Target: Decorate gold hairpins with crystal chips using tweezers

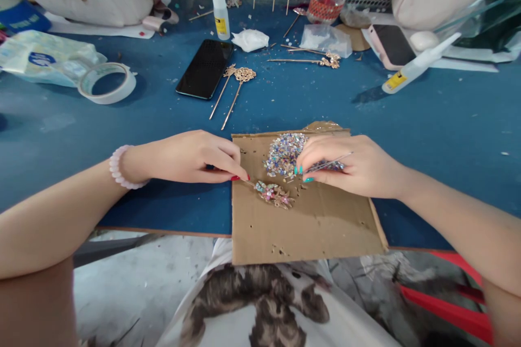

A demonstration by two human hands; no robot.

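Note:
My left hand (pixel 203 157) pinches the thin stem of a hairpin (pixel 273 194) between thumb and finger. The hairpin's gold, flower-like head carries pink, blue and clear stones and lies over a piece of cardboard (pixel 309 233). In my right hand (pixel 345 165) is a slim metal tool (pixel 325 165), probably tweezers, with its tip pointing down and left. That tip is close to a heap of small multicoloured rhinestones (pixel 283 152) on the cardboard. My right fingers cover part of the heap, and whether the tip holds a stone is too small to tell.
Two plain gold hairpins (pixel 240 84) lie beside a black phone (pixel 204 69). Glue bottles stand behind, one upright (pixel 220 13) and one tilted (pixel 419 65) at right. A tape roll (pixel 106 83) and a tissue pack (pixel 44 57) sit left; more hairpins (pixel 309 58) lie at the back.

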